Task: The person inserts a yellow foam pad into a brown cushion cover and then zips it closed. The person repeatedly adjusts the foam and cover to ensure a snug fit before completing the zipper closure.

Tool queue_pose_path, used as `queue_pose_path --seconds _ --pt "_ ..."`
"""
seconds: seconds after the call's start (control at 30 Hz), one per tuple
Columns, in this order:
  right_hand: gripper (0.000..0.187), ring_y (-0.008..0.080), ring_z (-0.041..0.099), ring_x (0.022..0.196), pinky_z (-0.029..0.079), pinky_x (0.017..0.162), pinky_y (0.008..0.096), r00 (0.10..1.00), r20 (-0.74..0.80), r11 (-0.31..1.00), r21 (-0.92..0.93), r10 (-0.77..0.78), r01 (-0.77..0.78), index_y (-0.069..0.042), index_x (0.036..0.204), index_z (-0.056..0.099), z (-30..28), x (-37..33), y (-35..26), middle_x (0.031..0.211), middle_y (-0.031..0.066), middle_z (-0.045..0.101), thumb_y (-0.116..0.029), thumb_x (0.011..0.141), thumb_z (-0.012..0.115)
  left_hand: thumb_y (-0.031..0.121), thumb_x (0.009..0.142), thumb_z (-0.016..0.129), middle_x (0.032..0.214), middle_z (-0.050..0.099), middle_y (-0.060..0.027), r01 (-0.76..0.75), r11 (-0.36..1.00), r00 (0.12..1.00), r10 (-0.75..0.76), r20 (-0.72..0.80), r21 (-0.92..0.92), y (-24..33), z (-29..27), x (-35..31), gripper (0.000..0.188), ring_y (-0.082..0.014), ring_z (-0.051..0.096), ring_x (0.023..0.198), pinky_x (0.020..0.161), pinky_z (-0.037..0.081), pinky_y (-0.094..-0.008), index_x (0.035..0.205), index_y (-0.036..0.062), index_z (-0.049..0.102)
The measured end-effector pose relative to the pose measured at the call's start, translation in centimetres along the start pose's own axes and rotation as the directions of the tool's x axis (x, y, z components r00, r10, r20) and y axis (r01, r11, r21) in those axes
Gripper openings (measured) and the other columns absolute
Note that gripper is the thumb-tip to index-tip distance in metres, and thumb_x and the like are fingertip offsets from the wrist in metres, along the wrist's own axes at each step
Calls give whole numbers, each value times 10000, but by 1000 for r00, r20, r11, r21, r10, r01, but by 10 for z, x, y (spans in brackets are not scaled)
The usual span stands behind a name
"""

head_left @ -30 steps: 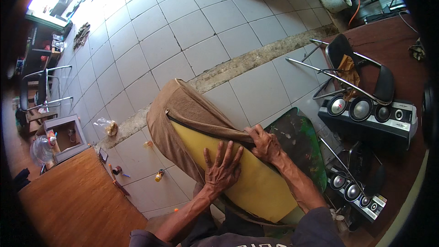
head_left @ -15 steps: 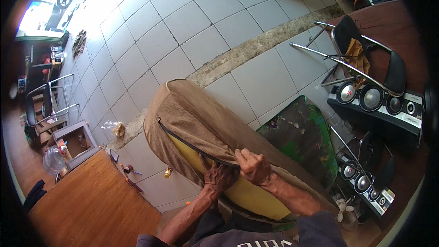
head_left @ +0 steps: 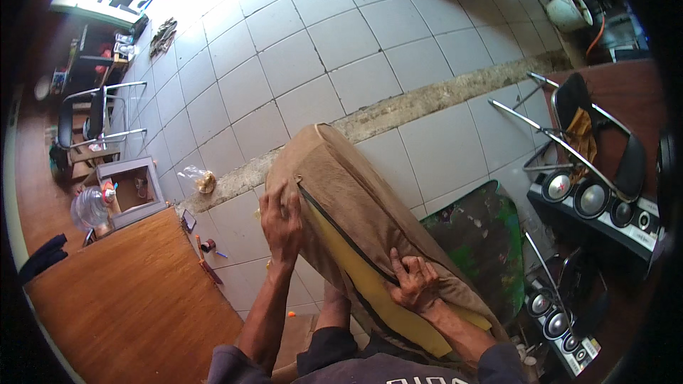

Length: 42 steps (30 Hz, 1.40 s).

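Two hands on the brown cover (head_left: 348,178), same as a second ago, but the left one has moved. That left hand (head_left: 282,226) was spread flat on the yellow foam (head_left: 359,270), then half tucked under the cloth edge; now it's up at the far end, fingers laid over the outer side of the cover, just left of where the black zip (head_left: 324,215) ends. Can't tell if it's pinching any cloth or just pressing.

Right hand (head_left: 414,283) is still about midway along the opening. Half a second ago its fingers were bunched tight on the cloth edge; now the index is stretched out on top and the others are curled. Thumb side's too hidden to say if it's got hold of the edge.

Foam's inside the cover, showing as a strip between the hands and on past the right wrist, toward the person. It's way slimmer than a second ago, with more cloth drawn over it.

Paint-stained green board (head_left: 491,256) sits just right of the right hand, and a wooden tabletop (head_left: 128,299) is off to the left hand's left, nearer the person.
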State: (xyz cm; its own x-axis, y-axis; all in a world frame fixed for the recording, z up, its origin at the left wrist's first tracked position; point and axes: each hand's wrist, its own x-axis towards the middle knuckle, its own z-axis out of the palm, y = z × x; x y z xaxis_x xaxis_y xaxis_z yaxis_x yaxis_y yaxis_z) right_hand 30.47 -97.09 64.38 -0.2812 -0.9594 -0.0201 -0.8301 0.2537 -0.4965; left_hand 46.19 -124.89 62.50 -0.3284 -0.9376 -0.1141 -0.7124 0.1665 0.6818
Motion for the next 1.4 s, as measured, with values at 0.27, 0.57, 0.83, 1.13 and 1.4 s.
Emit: queue_pose_path --seconds 0.27,0.57,0.83,1.13,1.4 --pt "246 433 698 840 609 707 529 989 -11 863 487 -150 136 -63 1157 678 22 208 1 1046 186 615 -158 932 704 263 1055 591 1432 475 -295 327 940 910 -341 -235 -97 -24 38 -46 574 -465 456 1372 1173 351 -514 1496 -40 384" --pt "147 416 725 739 610 642 483 802 480 920 27 -356 392 39 978 599 55 301 -28 1010 230 644 -102 938 600 400 1024 660 1462 477 -357 458 840 856 -505 -111 -290 -12 46 -48 747 -485 471 1388 1175 372 -499 1497 -94 358" --pt "161 247 656 550 495 418 397 366 640 471 -8 -676 882 -42 800 603 11 241 -25 727 109 554 -151 919 588 447 1022 656 1424 529 -367 545 753 815 -579 23 -368 -7 42 -39 782 -497 524 1346 1128 421 -498 1522 -76 360" --pt "153 253 681 584 524 462 370 457 780 770 51 -429 636 10 788 636 -15 106 -18 701 113 579 -109 884 642 528 1081 489 1520 456 -356 591 721 779 -627 22 -361 -23 52 -28 778 -509 453 1415 1167 395 -489 1552 -71 333" --pt "227 282 702 620 576 572 392 411 905 896 -91 -107 434 17 814 622 -33 50 -37 696 147 641 -186 914 636 428 1131 388 1593 419 -288 630 702 773 -607 184 -333 -43 56 10 676 -459 422 1462 1203 368 -462 1607 -38 273"
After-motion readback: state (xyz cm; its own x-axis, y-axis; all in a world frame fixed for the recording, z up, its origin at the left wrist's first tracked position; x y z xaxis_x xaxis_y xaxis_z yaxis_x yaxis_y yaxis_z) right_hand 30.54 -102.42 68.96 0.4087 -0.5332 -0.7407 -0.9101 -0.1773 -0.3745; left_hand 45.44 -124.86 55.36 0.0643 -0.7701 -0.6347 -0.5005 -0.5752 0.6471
